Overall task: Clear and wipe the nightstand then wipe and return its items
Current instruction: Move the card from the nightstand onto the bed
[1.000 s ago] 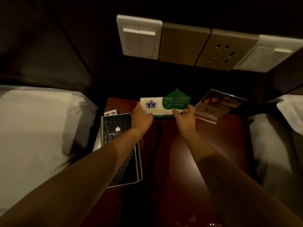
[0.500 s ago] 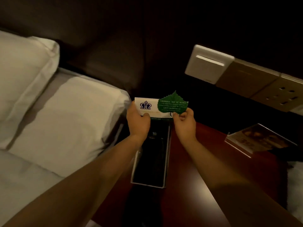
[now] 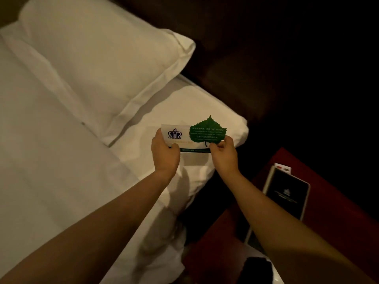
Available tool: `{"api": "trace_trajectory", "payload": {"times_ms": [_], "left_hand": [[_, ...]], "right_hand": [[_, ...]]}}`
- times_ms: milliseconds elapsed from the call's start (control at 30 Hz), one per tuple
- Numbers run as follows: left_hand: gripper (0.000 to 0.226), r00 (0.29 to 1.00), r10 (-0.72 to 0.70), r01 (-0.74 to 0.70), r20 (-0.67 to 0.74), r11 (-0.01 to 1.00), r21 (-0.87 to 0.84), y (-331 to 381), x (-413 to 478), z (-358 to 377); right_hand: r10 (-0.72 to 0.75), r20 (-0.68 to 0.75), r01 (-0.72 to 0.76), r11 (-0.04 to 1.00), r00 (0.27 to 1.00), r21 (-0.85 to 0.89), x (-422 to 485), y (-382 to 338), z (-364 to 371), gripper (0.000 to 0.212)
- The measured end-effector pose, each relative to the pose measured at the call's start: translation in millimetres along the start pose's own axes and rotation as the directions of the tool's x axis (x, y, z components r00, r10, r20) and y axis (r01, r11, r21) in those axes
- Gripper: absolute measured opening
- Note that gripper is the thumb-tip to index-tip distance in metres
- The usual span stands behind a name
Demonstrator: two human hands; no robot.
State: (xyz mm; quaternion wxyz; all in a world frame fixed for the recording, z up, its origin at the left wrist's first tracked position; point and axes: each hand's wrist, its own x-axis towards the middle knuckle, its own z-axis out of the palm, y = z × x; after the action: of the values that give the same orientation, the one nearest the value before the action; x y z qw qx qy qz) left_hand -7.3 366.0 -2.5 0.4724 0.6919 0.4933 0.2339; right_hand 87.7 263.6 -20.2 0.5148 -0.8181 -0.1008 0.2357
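A white card with a blue crown logo and a green leaf shape (image 3: 192, 135) is held up over the corner of the white bed (image 3: 61, 160). My left hand (image 3: 165, 153) grips its left end and my right hand (image 3: 223, 153) pinches its lower right end. The dark red nightstand (image 3: 338, 218) lies to the lower right. On it rests a black folder with a small logo (image 3: 287, 193), white edges showing around it, and a small white and red item (image 3: 283, 167) peeks out at its far end.
A white pillow (image 3: 98, 64) lies at the head of the bed against a dark padded headboard (image 3: 246, 68). A dark object on something white (image 3: 256, 269) sits at the bottom edge, beside my right forearm.
Both hands have carried the leaf card leftward, from above the nightstand to above the bed. My view has swung left, so the wall switches and the photo card have left the frame.
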Motion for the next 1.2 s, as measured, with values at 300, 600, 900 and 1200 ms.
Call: {"api": "trace_trajectory", "payload": {"times_ms": [300, 600, 900, 1200], "left_hand": [[0.042, 0.987, -0.143, 0.141, 0.079, 0.990, 0.020, -66, 58, -82], [0.072, 0.947, -0.195, 0.178, 0.256, 0.980, 0.086, -90, 79, -91], [0.067, 0.932, 0.279, -0.336, 0.229, 0.904, 0.265, -66, 46, -78], [0.059, 0.691, 0.393, -0.580, 0.607, 0.803, 0.141, -43, -38, 3]], "right_hand": [[0.092, 0.170, -0.089, 0.996, 0.981, -0.021, -7, -13, 108, 0.036], [0.158, 0.175, -0.150, 0.987, 0.972, -0.060, -11, -2, 130, 0.034], [0.157, 0.110, -0.125, 0.959, 0.981, -0.253, -25, 0, 104, 0.063], [0.039, -0.061, -0.068, 0.790, 0.997, -0.610, -63, 30, -29, 0.052]]}}
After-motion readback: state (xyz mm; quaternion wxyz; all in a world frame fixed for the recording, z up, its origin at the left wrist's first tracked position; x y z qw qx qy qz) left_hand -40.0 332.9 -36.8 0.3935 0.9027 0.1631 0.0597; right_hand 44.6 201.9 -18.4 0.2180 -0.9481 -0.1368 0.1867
